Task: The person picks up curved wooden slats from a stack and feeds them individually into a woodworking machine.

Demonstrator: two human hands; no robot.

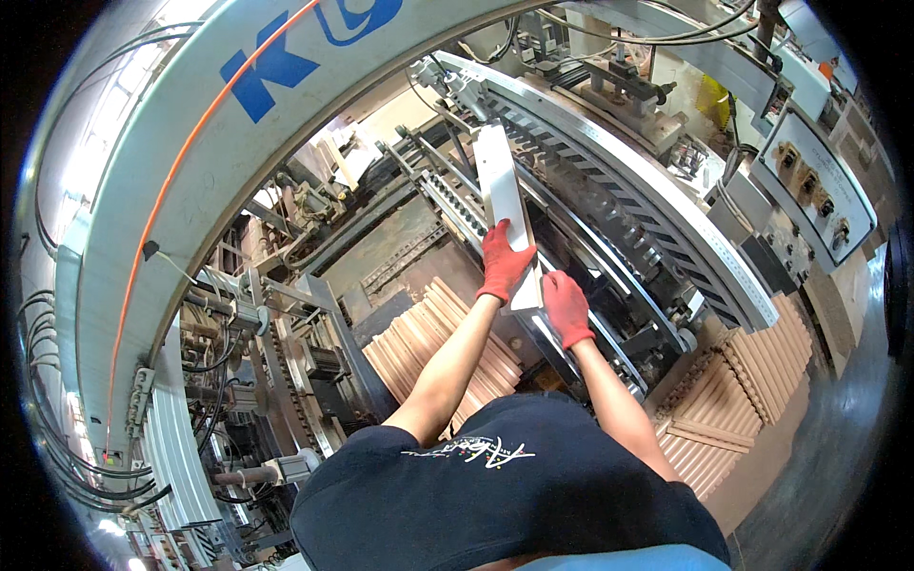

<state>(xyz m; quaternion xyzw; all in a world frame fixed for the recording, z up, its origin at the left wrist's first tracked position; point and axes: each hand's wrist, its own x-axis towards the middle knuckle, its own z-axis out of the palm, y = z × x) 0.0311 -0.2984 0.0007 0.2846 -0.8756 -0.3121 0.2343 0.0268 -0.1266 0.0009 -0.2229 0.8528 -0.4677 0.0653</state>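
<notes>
A long white flat board lies along the metal feed rail of a large machine. My left hand, in a red glove, grips the board's near part from the left side. My right hand, also in a red glove, holds the board's near end just below and to the right. Both forearms reach up from my dark shirt at the lower middle.
Stacks of tan profiled wood strips sit below the rail at centre and at right. A curved grey machine housing with cables arcs across the left. A control panel with knobs stands at upper right.
</notes>
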